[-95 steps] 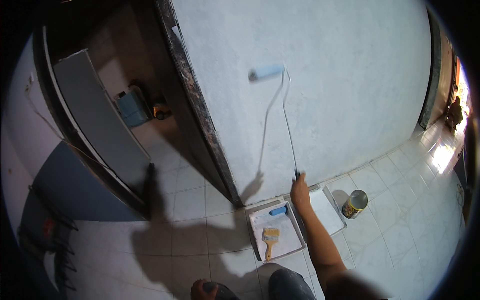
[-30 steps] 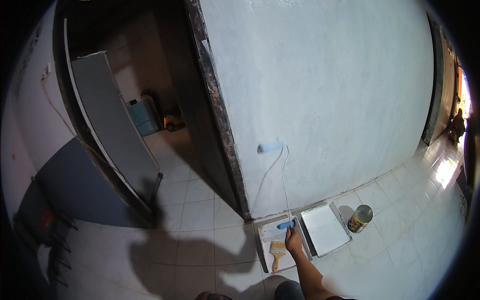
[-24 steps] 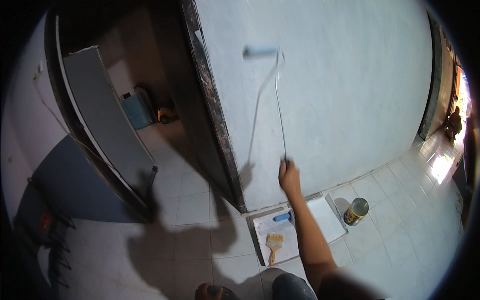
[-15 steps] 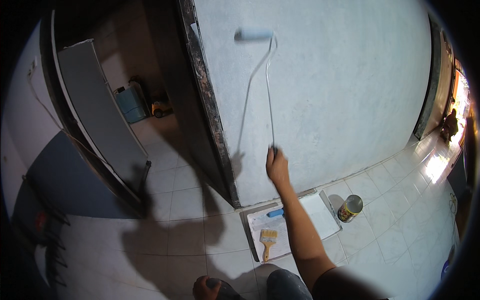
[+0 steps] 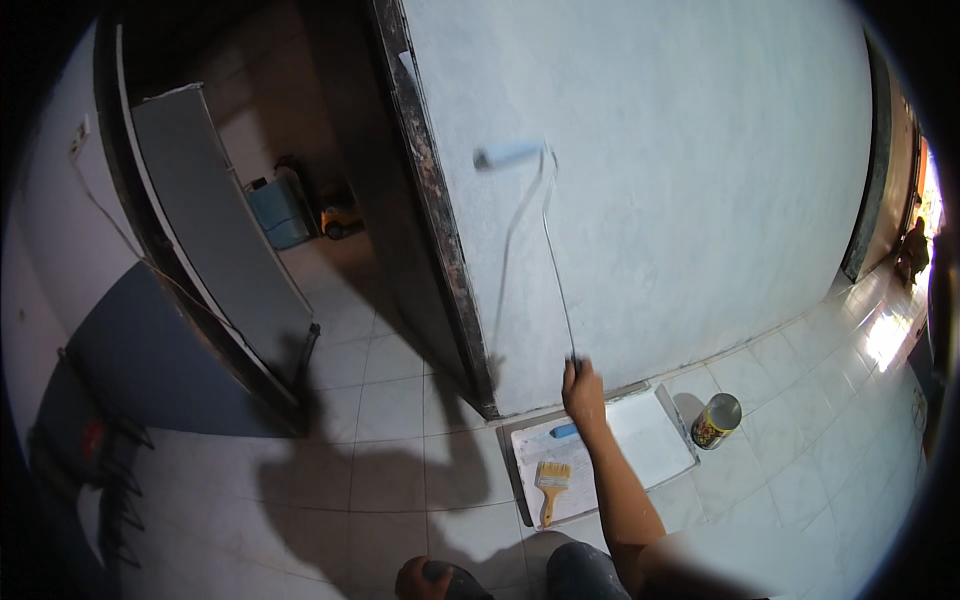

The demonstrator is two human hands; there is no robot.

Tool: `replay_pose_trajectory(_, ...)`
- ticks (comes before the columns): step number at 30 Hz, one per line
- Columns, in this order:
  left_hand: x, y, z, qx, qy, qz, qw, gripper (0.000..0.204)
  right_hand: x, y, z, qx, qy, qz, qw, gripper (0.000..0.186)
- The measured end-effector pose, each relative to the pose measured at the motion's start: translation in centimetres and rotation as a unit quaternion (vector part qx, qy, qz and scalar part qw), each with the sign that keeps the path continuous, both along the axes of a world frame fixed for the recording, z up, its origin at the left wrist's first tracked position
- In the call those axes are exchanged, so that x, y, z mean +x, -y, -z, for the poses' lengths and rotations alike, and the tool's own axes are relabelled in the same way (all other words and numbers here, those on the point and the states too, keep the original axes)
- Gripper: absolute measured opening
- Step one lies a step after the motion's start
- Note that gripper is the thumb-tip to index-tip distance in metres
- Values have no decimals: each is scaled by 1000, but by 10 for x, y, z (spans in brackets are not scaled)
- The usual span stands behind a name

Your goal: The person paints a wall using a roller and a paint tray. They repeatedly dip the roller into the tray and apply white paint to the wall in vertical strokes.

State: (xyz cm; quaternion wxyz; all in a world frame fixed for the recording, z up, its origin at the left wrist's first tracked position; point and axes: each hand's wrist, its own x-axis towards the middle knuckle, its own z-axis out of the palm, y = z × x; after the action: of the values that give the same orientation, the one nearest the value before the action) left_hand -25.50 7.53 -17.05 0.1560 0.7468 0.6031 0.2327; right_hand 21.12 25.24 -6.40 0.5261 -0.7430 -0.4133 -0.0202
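The right hand (image 5: 583, 390) is gripping the roller (image 5: 518, 153) at its lower end; the rod (image 5: 562, 290) is running up and slightly left, and the sleeve (image 5: 505, 157) is lying nearly level, free end pointing left, apparently against the pale wall (image 5: 680, 220), though blur is hiding the contact. The left hand (image 5: 422, 580) is resting at a knee (image 5: 462, 585), its grip unclear. A tin (image 5: 716, 422) is standing on the tiled floor (image 5: 780, 440).

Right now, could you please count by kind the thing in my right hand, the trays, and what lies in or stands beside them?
Paint roller, in right hand: 1
Left tray and right tray: 2
Paintbrush, in left tray: 1
Blue cylinder, in left tray: 1
Can, beside right tray: 1
Total: 6
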Motion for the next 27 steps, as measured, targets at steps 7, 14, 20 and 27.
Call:
replay_pose_trajectory(7, 16, -8, 2, -17, -16, -1, 1000, 59, -5, -71, -164, 136, 44, 6, 990, 34)
replay_pose_trajectory(14, 8, 4, 10, -1, -12, -5, 1000, 56, -56, -4, 97, -14, -75, -18, 997, 34)
replay_pose_trajectory(20, -3, 17, -8, -18, 2, -26, 1000, 57, -78, 65, 187, -128, -73, 2, 989, 29)
replay_pose_trajectory(27, 8, 9, -8, 31, -9, -2, 999, 57, -32, -41, -67, 30, 20, 12, 999, 33)
